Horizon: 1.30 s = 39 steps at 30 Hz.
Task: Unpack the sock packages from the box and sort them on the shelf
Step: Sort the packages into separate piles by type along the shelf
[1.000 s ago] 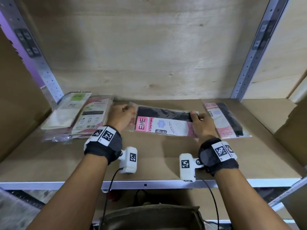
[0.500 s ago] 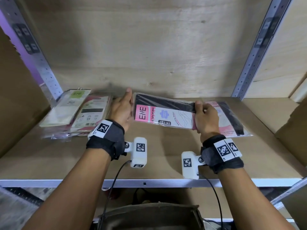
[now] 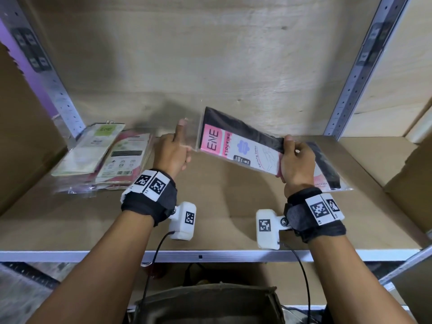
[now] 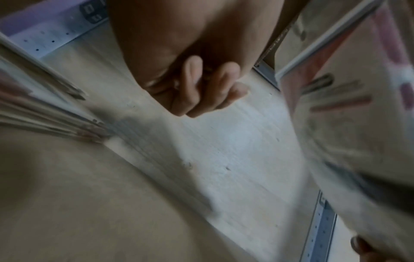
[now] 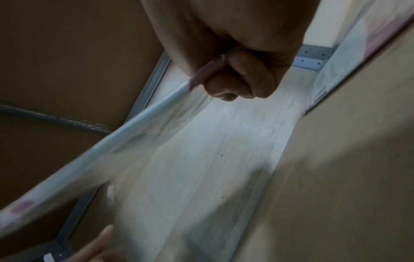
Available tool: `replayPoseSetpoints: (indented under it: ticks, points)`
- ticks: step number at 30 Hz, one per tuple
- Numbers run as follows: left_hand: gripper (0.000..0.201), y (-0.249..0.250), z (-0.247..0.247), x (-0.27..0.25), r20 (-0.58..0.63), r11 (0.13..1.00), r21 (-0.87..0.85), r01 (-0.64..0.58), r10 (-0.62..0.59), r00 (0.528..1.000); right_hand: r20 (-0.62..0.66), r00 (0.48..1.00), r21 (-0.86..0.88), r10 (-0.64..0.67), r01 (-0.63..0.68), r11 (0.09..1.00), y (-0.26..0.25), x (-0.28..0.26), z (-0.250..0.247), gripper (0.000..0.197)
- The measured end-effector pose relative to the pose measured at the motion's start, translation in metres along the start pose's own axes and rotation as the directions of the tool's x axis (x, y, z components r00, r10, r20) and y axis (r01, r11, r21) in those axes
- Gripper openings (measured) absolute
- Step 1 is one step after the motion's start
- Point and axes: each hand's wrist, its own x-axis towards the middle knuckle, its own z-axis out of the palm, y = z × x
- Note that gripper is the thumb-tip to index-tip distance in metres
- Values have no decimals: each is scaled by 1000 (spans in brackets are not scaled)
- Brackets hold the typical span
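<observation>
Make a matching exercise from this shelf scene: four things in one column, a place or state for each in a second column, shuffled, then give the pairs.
Things
1. pink ENE stocking package
2. green-label package
3. black-sock package
4. wrist camera

Places or states
A. flat on the shelf, far left, top of a pile
B. strapped under the left wrist
C. raised off the shelf, gripped by the right hand
D. flat on the shelf, partly behind the right hand

Pairs: 1-C, 2-A, 3-D, 4-B

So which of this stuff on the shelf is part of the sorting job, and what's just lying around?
Job:
- pink ENE stocking package, held by the right hand
- left hand at its clear edge
- matching package lying behind it
- left stack of packages
- shelf

Lying about:
- cardboard box at right
- olive bag below
</observation>
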Motion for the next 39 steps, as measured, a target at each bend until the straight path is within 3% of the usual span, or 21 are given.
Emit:
replayPoseSetpoints:
  ticks: [4,6,8,11,14,17,19,22,25,27,30,33,35,39]
  points:
    - [70,6,-9,2,-2,985,-137,108,-109,994,-69,996,-9,-58,57,998,0,1,-4,39]
    - [81,8,-11,1,64,988,-97,121,-115,991,-86,992,-39,-94,91,995,1,0,-5,35]
    - [85,9,-7,-3,98,999,14,53,-54,994,-96,988,-66,-123,117,991,-1,-2,-6,32]
    - [73,7,0,-7,28,978,190,-84,80,996,-100,985,-67,-139,133,989,-3,-4,-7,33]
    - [66,3,1,-4,-72,973,210,-96,113,991,-76,987,-52,-143,140,989,-5,-6,-6,34]
    - [56,5,3,-5,-43,990,-135,31,-37,998,-27,997,-5,-72,71,997,-3,-6,-1,38]
    - [47,8,4,-9,69,895,-425,137,-119,990,8,1000,27,-22,21,999,0,-5,3,41]
    - [49,8,4,-12,303,727,-644,237,-42,952,36,999,66,22,-25,997,3,-3,8,48]
    - [60,11,5,-13,445,623,-713,322,46,894,84,994,105,74,-83,991,4,-2,11,44]
    - [59,13,7,-14,428,637,-704,315,27,903,90,993,108,80,-90,990,5,-1,11,43]
    - [49,9,5,-9,243,770,-585,254,-132,961,50,998,76,46,-50,996,5,1,8,41]
    - [45,7,4,-4,121,862,-423,280,-252,960,20,1000,36,-1,0,999,4,1,6,41]
    - [54,7,2,-1,106,878,-386,284,-264,959,12,1000,20,2,-2,1000,4,1,5,45]
    - [60,7,-9,1,144,919,-336,206,-166,975,4,997,67,73,-73,995,4,0,3,45]
